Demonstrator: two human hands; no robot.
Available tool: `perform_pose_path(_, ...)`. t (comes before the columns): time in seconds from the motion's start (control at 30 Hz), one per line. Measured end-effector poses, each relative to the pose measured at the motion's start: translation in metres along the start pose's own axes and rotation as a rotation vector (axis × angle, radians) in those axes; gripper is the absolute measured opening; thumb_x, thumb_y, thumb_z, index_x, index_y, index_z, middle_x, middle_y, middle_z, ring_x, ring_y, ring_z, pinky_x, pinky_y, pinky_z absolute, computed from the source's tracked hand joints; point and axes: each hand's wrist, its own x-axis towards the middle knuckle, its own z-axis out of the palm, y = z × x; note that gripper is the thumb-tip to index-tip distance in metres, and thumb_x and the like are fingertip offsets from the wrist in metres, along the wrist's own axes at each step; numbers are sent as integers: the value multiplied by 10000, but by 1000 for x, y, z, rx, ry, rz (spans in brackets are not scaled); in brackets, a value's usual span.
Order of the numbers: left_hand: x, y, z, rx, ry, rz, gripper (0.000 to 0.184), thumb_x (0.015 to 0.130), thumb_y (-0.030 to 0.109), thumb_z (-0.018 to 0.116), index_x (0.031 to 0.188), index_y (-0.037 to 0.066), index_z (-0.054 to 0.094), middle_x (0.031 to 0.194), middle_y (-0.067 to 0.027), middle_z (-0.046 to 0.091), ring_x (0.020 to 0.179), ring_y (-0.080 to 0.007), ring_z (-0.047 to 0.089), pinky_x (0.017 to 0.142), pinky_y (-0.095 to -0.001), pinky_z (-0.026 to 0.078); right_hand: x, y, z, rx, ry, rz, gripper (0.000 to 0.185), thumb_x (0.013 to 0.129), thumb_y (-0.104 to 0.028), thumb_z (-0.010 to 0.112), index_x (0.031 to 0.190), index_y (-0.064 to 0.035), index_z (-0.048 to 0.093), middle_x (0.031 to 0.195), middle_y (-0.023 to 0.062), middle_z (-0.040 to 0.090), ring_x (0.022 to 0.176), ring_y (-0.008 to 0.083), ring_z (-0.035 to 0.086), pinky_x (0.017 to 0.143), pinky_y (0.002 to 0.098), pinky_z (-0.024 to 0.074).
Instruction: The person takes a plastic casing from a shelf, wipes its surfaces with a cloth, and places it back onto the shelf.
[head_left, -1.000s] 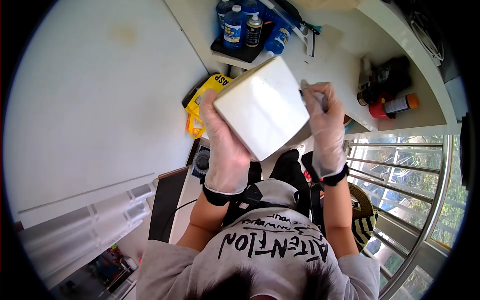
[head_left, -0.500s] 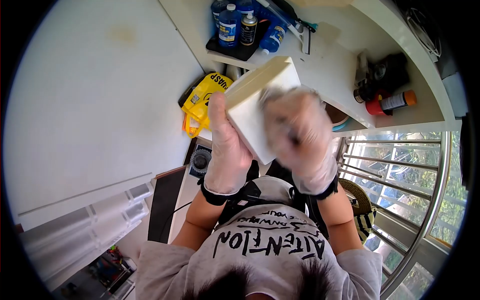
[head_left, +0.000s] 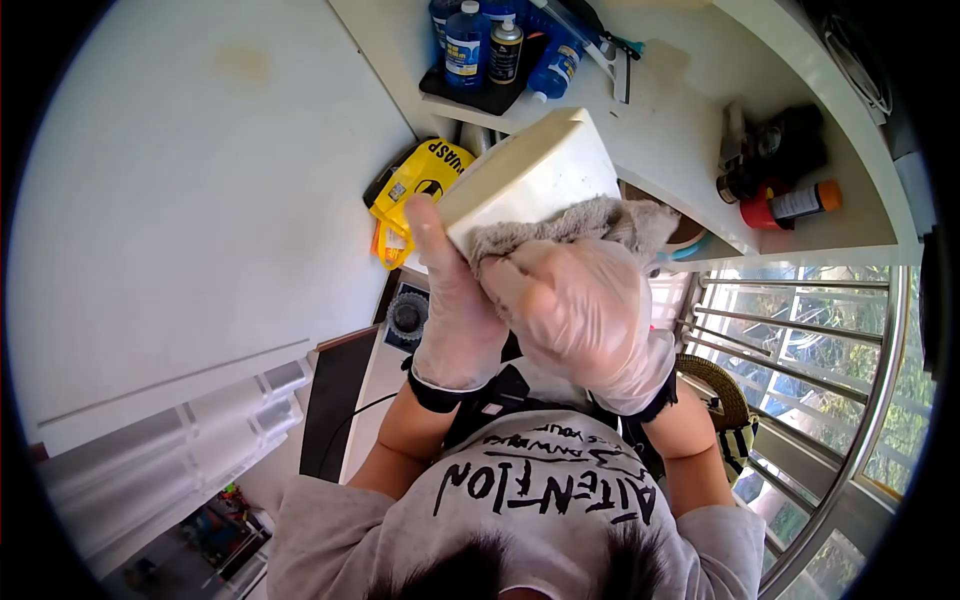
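A white rectangular box (head_left: pixel 545 165) is held up and tilted in front of my chest. My left hand (head_left: pixel 455 300), in a clear plastic glove, grips its lower left side with the thumb up along the edge. My right hand (head_left: pixel 575 305), gloved the same way, is closed on a grey-brown cloth (head_left: pixel 560 225) and presses it against the near face of the box. The cloth bunches along that face and sticks out past the right side. My left fingers are mostly hidden behind the box and my right hand.
Blue-liquid bottles (head_left: pixel 463 50) and a black spray can (head_left: pixel 505 55) stand on the shelf ahead. A yellow bag (head_left: pixel 425 180) lies beyond my left hand. An orange-capped can (head_left: pixel 805 202) lies at the right. Metal window bars (head_left: pixel 800 330) run along the right side.
My right hand has moved down and left across the box, pulling the cloth along. The box has tilted, showing more of its side. My left hand keeps its hold.
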Motion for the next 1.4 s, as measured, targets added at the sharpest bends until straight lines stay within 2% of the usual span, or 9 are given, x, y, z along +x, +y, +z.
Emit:
perform_pose_path(0.1, -2, -4, -6, -50, -77, 46, 952, 628, 765, 366, 1250, 45, 329, 1209, -86, 423, 1103, -204, 425, 909, -344, 366, 7, -1, -10, 325, 11, 373, 252, 592, -34, 578, 837, -88, 555, 686, 55, 515, 543, 174, 518, 471, 271, 422)
perform_pose_path(0.3, -8, 4, -8, -47, -49, 42, 775, 695, 498, 584, 1248, 24, 317, 1199, -104, 426, 1104, -211, 432, 907, -345, 375, 4, 8, 3, 0, 21, -137, 272, 590, -24, 569, 857, -71, 554, 673, 22, 500, 552, 152, 545, 472, 263, 432)
perform_pose_path(0.37, -5, 4, -11, -64, -88, 55, 753, 680, 455, 594, 1237, 21, 333, 1183, -122, 437, 1082, -226, 451, 888, -351, 391, 12, 12, -3, 117, 123, 305, 250, 597, -34, 570, 844, -69, 546, 671, 31, 497, 557, 153, 546, 463, 274, 422)
perform_pose_path(0.5, -9, 4, -3, -51, 24, 36, 660, 712, 403, 574, 1209, 17, 373, 1146, -118, 466, 1029, -209, 484, 864, -334, 404, -3, -11, 10, -35, 14, -249, 229, 595, -77, 578, 819, -66, 527, 678, 25, 497, 498, 155, 503, 442, 287, 416)
perform_pose_path(0.63, -10, -2, 0, 21, 8, 161, 741, 696, 523, 539, 1156, -43, 405, 1070, -153, 497, 988, -227, 492, 816, -358, 433, 9, 3, -1, 213, 203, 388, 235, 596, -86, 591, 827, -95, 546, 675, 52, 521, 512, 175, 517, 458, 285, 429)
perform_pose_path(0.77, -9, 0, -7, -53, -29, 29, 719, 712, 473, 598, 1206, 5, 365, 1108, -91, 480, 1008, -184, 493, 841, -336, 420, 7, -11, -8, 15, -341, -41, 207, 654, 15, 566, 849, -50, 545, 678, 77, 515, 577, 219, 553, 503, 263, 434)
perform_pose_path(0.83, -8, -1, -6, -10, -116, 60, 742, 704, 514, 595, 1206, 15, 371, 1130, -83, 476, 1016, -176, 489, 848, -329, 414, 9, -4, -7, 376, 122, 468, 225, 644, 16, 571, 859, -46, 545, 704, 72, 530, 591, 219, 559, 523, 271, 450)
perform_pose_path(1.23, -3, 11, -7, 93, -8, 20, 737, 708, 589, 514, 1159, 19, 394, 1068, -100, 497, 968, -197, 513, 813, -328, 437, -13, -9, 3, -123, -227, -208, 280, 573, -91, 568, 852, -122, 567, 731, -12, 525, 536, 125, 520, 439, 259, 398)
perform_pose_path(1.4, 12, 9, -5, -40, 144, -41, 741, 706, 608, 514, 1147, 21, 413, 1064, -106, 503, 969, -201, 512, 808, -336, 440, -23, 18, -2, 377, 195, 854, 299, 600, 50, 551, 875, -68, 560, 777, 61, 557, 605, 178, 549, 537, 266, 445)
